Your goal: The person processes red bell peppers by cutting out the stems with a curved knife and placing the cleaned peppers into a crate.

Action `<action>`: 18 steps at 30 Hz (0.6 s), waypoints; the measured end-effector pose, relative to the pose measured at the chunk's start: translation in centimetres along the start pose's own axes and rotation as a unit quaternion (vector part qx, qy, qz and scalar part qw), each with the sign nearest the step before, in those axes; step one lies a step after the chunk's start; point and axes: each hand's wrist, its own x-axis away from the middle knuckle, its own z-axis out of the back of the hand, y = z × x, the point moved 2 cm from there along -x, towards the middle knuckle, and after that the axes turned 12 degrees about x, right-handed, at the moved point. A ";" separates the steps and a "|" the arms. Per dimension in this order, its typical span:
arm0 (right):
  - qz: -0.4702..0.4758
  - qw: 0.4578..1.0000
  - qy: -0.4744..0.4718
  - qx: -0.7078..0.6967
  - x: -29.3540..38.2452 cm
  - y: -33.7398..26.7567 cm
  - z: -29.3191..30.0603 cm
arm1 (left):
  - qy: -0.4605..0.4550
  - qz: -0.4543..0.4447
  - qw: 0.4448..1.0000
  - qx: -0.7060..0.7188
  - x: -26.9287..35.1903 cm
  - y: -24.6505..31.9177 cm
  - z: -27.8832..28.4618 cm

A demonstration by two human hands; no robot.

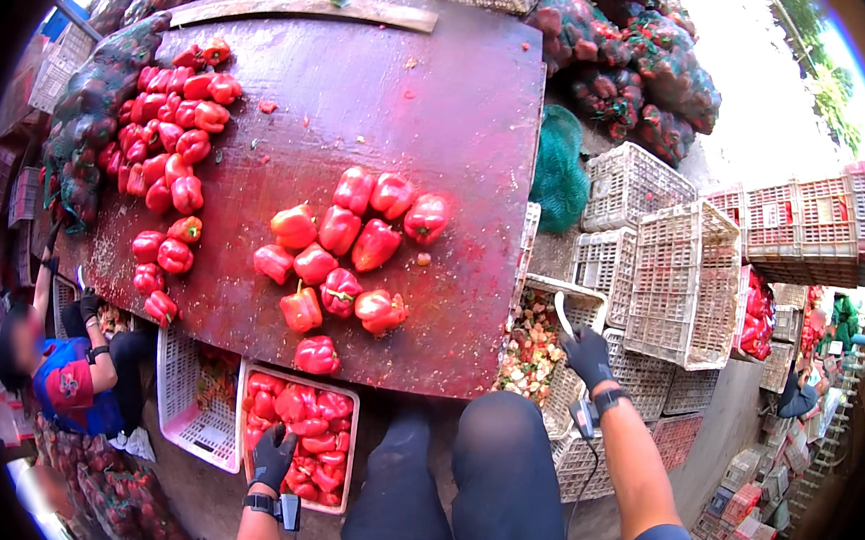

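Note:
My left hand (273, 454), in a dark glove, is over the left side of a white plastic crate (352, 445) full of red bell peppers; its fingers are spread a little, and whether it touches a pepper I cannot tell. In my gloved right hand (589, 358) is a knife with a curved, pale blade (563, 314), above a crate of pepper cores and scraps (533, 352). Before me, on a red-stained wooden table (459, 324), lies a loose group of red bell peppers (339, 229). A larger heap of peppers (168, 123) covers the table's left part.
An open crate (199, 434) stands left of the full one. At the left a co-worker (71, 380) sits by the table's corner, holding a blade. Net sacks of peppers (635, 58) lie behind the table. Stacked crates (684, 280) stand at the right, beside a green net (562, 170).

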 end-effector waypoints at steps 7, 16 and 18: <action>0.045 0.996 0.065 -0.038 -6.6 -8.9 -8.6 | -0.014 0.086 0.993 -0.074 1.6 -1.9 0.7; -0.015 0.924 -0.027 -0.381 -2.8 -6.4 -17.3 | -0.018 -0.312 0.915 -0.256 -4.2 10.1 -10.8; -0.012 0.885 -0.046 -0.463 -1.0 -5.6 -19.3 | -0.022 -0.378 0.880 -0.288 -6.3 14.9 -15.0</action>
